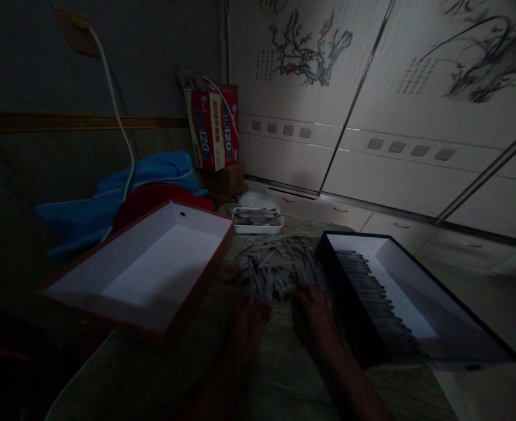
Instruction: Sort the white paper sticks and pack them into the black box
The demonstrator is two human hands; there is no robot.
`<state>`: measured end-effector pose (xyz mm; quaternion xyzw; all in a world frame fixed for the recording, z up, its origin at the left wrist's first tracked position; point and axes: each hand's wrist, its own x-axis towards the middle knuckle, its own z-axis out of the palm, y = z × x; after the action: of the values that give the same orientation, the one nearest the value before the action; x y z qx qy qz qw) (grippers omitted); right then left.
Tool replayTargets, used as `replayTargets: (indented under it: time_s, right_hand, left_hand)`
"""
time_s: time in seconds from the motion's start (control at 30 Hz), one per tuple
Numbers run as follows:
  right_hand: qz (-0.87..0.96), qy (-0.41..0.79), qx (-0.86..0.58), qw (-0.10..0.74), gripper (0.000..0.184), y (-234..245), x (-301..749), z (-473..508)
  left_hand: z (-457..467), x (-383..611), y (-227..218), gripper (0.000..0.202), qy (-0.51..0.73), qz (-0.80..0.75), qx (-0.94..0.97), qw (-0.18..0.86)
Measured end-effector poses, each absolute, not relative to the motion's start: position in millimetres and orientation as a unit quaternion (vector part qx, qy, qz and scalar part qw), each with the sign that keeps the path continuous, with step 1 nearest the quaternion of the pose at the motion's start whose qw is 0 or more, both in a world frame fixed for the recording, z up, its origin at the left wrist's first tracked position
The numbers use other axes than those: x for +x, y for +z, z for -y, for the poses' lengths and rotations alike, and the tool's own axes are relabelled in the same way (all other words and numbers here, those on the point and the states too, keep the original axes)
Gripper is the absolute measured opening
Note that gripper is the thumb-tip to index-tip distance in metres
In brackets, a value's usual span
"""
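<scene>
A loose pile of thin, pale, pen-like sticks [264, 269] lies on the table in front of me; the light is too dim to tell exactly what they are. At its near left edge is my left hand [247, 318], its fingers curled together. My right hand [314, 316] bends over the near right edge of the pile, fingers closed and pointing down. Whatever either hand grips is lost in shadow. Right of my right hand stands a dark box [350, 313] with a white inside, holding a row of grey pen-like sticks [378, 304] laid side by side.
To the left, a red-edged box [199, 292] shows its white inside. Behind the pile is a white tray [258, 229] of more sticks. Farther back are a blue cloth [152, 175], a red printed carton [214, 126], a white cable [115, 99] and cabinet doors [297, 161].
</scene>
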<state>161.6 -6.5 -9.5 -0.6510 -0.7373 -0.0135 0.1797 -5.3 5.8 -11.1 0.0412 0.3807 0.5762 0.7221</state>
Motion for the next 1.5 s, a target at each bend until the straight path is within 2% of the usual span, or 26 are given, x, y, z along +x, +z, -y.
replayTargets:
  time_s: [0.17, 0.37, 0.63, 0.73, 0.87, 0.97, 1.07, 1.13, 1.33, 1.5]
  right_hand:
    - [0.721, -0.034, -0.669, 0.175, 0.032, -8.7, 173.6, 9.1]
    - [0.716, -0.030, -0.674, 0.181, 0.021, 2.9, 148.7, 0.8]
    - [0.717, -0.028, -0.678, 0.160, 0.018, 4.1, 133.8, -16.4]
    - [0.713, 0.013, -0.665, 0.222, 0.016, 5.7, 137.2, -14.3]
    - [0.627, 0.196, -0.616, 0.435, 0.018, 6.7, 144.2, 0.1]
    - [0.522, 0.316, -0.591, 0.528, 0.027, 7.9, 145.1, 16.7]
    - [0.446, 0.393, -0.581, 0.556, 0.031, 8.8, 139.0, 33.2]
    - [0.418, 0.404, -0.585, 0.566, 0.031, 6.8, 132.8, 41.3]
    - [0.485, 0.321, -0.581, 0.570, 0.022, -7.0, 121.3, 48.4]
    - [0.505, 0.314, -0.580, 0.557, 0.022, -11.8, 119.8, 47.6]
  left_hand:
    - [-5.6, -5.1, -14.4, 0.007, 0.576, -0.368, 0.057, 0.727]
    - [-5.0, -4.3, -10.4, 0.006, 0.566, -0.384, 0.081, 0.725]
    - [-3.3, -2.5, -8.2, 0.007, 0.554, -0.399, 0.122, 0.721]
    - [-3.3, -1.3, -8.9, 0.011, 0.557, -0.407, 0.119, 0.714]
    - [-3.0, 1.8, -8.1, 0.014, 0.574, -0.399, 0.122, 0.704]
    - [-1.6, 2.9, -6.8, 0.020, 0.577, -0.392, 0.144, 0.702]
    - [-0.6, 2.5, -6.0, 0.025, 0.577, -0.388, 0.149, 0.703]
    - [-0.7, 2.2, -6.0, 0.024, 0.582, -0.388, 0.150, 0.699]
    - [-0.6, 2.5, -3.1, 0.013, 0.577, -0.383, 0.178, 0.699]
    - [2.8, 2.1, 1.1, 0.011, 0.567, -0.403, 0.212, 0.686]
